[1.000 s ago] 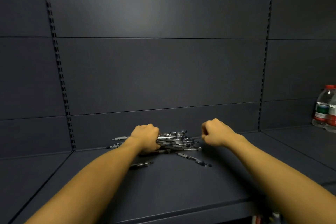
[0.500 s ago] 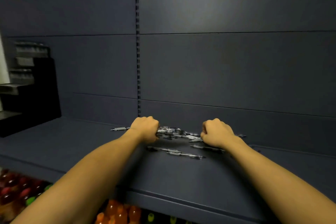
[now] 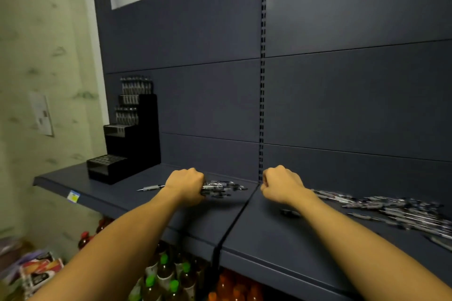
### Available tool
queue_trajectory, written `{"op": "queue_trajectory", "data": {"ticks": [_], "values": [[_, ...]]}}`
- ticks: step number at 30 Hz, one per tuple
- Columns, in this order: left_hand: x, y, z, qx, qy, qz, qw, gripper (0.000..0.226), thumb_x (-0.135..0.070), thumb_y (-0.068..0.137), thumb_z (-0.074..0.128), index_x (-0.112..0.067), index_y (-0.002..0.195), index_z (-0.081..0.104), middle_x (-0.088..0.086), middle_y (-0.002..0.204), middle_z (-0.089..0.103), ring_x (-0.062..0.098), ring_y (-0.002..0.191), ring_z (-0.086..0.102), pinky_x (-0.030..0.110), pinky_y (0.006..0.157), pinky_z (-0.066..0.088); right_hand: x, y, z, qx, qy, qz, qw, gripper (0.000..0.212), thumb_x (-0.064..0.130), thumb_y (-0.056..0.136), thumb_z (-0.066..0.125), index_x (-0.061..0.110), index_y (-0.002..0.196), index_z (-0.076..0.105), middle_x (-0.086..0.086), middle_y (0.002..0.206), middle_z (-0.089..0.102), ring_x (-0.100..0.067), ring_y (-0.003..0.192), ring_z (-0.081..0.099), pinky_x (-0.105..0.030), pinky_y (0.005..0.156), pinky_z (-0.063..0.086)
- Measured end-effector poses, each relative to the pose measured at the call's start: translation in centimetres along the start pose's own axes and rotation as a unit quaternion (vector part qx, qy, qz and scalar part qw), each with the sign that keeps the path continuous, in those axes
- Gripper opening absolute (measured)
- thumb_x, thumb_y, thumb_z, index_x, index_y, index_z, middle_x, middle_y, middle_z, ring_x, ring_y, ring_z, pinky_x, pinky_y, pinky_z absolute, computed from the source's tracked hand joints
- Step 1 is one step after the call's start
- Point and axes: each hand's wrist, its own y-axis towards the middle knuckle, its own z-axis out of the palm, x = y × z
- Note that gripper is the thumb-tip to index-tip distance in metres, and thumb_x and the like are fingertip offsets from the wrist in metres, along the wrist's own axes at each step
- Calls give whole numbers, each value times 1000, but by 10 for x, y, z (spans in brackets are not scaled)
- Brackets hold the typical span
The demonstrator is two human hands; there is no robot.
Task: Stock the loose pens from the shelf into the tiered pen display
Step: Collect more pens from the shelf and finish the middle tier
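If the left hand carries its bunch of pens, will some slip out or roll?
Probably. The left hand grips many thin, smooth pens at one end, so some may slide out. Their round barrels would likely roll on the flat shelf.

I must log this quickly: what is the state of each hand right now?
Left hand: closed on a bundle of pens.
Right hand: closed in a fist; whether it holds anything cannot be told.

The view swings leftward since a second ago, bringing the tiered pen display (image 3: 127, 134) fully into sight at the shelf's (image 3: 269, 234) left end. The left hand (image 3: 187, 184), fisted on a bundle of pens (image 3: 220, 189), now lies closer to it. The loose pile (image 3: 396, 210) now trails off to the right, behind the right hand (image 3: 281, 184).
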Motion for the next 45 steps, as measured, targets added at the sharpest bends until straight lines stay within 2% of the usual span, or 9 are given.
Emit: {"op": "queue_trajectory", "data": {"ticks": [6, 10, 16, 22, 26, 31, 34, 41, 45], "values": [[85, -28, 27, 4, -2, -18, 1000, 29, -44, 90, 60, -20, 104, 67, 6, 101, 62, 29, 92, 65, 37, 74, 48, 97, 24, 22, -5, 7, -28, 1000, 20, 28, 96, 53, 10, 99, 64, -9, 96, 66, -31, 87, 64, -36, 74, 55], [142, -46, 47, 12, -12, -27, 1000, 28, -44, 87, 61, -20, 102, 66, 7, 104, 63, 30, 93, 65, 38, 76, 51, 152, 39, 37, -5, 20, -48, 999, 22, 28, 96, 53, 10, 97, 63, -8, 93, 66, -30, 84, 65, -37, 72, 55], [209, -74, 72, 12, -4, -44, 999, 30, -44, 87, 61, -18, 101, 64, 7, 98, 61, 31, 92, 65, 36, 71, 45, 219, 58, 54, 10, 27, -62, 998, 21, 28, 97, 54, 10, 96, 63, -8, 92, 67, -27, 82, 64, -35, 68, 52], [268, -95, 90, 2, -1, -80, 997, 27, -45, 87, 59, -21, 95, 65, 4, 87, 56, 30, 84, 65, 36, 65, 44, 275, 76, 65, 21, 19, -90, 996, 21, 30, 98, 53, 11, 97, 62, -6, 93, 65, -27, 85, 63, -38, 74, 55], [303, -105, 97, 8, 4, -100, 995, 25, -44, 88, 59, -20, 94, 64, 1, 81, 51, 27, 72, 56, 36, 64, 45, 307, 89, 74, 20, 16, -111, 994, 20, 29, 97, 52, 11, 96, 61, -6, 91, 63, -27, 83, 61, -36, 70, 51], [341, -111, 106, 0, 2, -112, 994, 24, -46, 87, 60, -23, 92, 65, 1, 84, 59, 25, 76, 63, 33, 62, 43, 342, 107, 83, 20, 12, -125, 992, 20, 29, 97, 52, 11, 95, 61, -7, 93, 62, -29, 85, 61, -36, 71, 50], [361, -108, 114, 1, -1, -113, 994, 22, -44, 85, 60, -23, 91, 65, 0, 85, 63, 24, 74, 63, 33, 61, 48, 358, 122, 88, 17, 11, -125, 992, 20, 29, 96, 52, 12, 94, 61, -6, 93, 62, -29, 84, 60, -35, 69, 49], [412, -76, 132, 4, 20, -99, 995, 20, -43, 89, 57, -24, 91, 63, -2, 80, 55, 23, 72, 59, 35, 66, 52, 383, 171, 96, 3, 9, -98, 995, 19, 30, 96, 52, 13, 92, 60, -4, 88, 59, -26, 80, 60, -35, 68, 50], [444, -45, 137, -2, 31, -84, 996, 22, -43, 87, 58, -24, 96, 66, 2, 86, 58, 28, 82, 64, 33, 63, 43, 393, 205, 100, -2, -5, -66, 998, 18, 31, 97, 52, 14, 92, 59, -3, 89, 59, -25, 81, 61, -36, 70, 52]]}}
